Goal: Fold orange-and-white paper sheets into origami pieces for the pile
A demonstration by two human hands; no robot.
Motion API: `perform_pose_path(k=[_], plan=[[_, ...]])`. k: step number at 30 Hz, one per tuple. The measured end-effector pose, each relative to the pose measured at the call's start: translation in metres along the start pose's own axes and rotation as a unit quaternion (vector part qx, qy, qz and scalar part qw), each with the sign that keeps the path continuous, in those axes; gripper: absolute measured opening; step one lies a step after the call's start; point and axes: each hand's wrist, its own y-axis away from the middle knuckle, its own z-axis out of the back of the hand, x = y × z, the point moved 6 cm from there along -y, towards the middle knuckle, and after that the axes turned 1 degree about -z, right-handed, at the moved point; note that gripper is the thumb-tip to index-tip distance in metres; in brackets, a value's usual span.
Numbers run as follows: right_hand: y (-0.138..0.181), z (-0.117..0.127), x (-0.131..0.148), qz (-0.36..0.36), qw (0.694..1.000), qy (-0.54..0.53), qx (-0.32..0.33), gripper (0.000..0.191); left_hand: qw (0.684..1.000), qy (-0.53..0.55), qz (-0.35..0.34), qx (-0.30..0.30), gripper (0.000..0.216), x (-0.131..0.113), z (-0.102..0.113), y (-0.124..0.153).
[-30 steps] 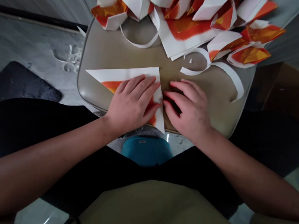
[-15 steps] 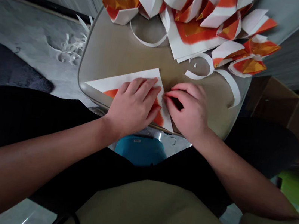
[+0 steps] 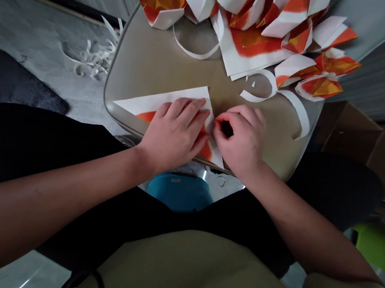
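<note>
A white and orange paper triangle (image 3: pixel 155 105) lies flat on the tan seat of a chair (image 3: pixel 142 65) in front of me. My left hand (image 3: pixel 176 131) lies spread flat on the triangle's right half, pressing it down. My right hand (image 3: pixel 242 137) sits just to the right, fingers curled, with its fingertips pinching the triangle's right edge. The paper's lower right corner pokes out below both hands at the seat's front edge.
A heap of folded white and orange paper pieces (image 3: pixel 256 18) fills the back of the seat. Curled white paper strips (image 3: pixel 287 98) lie near it, more strips (image 3: pixel 91 57) on the floor at left. A blue object (image 3: pixel 179 193) sits under the seat, cardboard boxes (image 3: pixel 364 142) at right.
My right hand's fingers have curled from flat into a pinch at the paper's right edge. My left hand stays pressed on the triangle. The view has shifted slightly.
</note>
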Motion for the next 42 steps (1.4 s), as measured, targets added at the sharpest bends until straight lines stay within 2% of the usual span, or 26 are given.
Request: perform_pose_path(k=[5, 10, 15, 19, 23, 31, 35, 42], plan=[[0.000, -0.001, -0.002, -0.001, 1.000, -0.007, 0.008, 0.006, 1.000, -0.009, -0.003, -0.003, 0.045, 0.000, 0.000, 0.000], [-0.006, 0.015, -0.014, 0.007, 0.999, -0.041, -0.017, 0.011, 1.000, -0.024, -0.008, 0.002, 0.045, -0.001, 0.001, 0.000], [-0.005, 0.025, -0.015, 0.016, 1.000, -0.004, 0.015, 0.020, 1.000, -0.022, -0.007, 0.012, 0.044, -0.002, 0.002, -0.001], [0.006, 0.020, -0.001, 0.046, 0.996, 0.051, 0.053, 0.025, 0.999, -0.033, 0.000, 0.009, 0.045, -0.002, 0.004, 0.000], [0.010, 0.016, 0.003, 0.050, 0.995, 0.078, 0.049, 0.026, 0.999, -0.051, 0.000, 0.013, 0.042, -0.002, 0.005, 0.000], [0.003, 0.011, -0.007, 0.011, 0.998, 0.017, 0.052, 0.023, 0.999, -0.043, 0.001, 0.018, 0.044, -0.001, 0.004, -0.002], [0.000, 0.009, -0.008, 0.030, 0.998, -0.002, 0.057, 0.031, 0.999, -0.037, 0.004, 0.022, 0.045, 0.000, 0.004, -0.002], [-0.004, 0.010, -0.009, 0.055, 0.996, 0.008, 0.069, 0.026, 1.000, -0.024, 0.006, 0.015, 0.044, 0.000, 0.005, -0.001]])
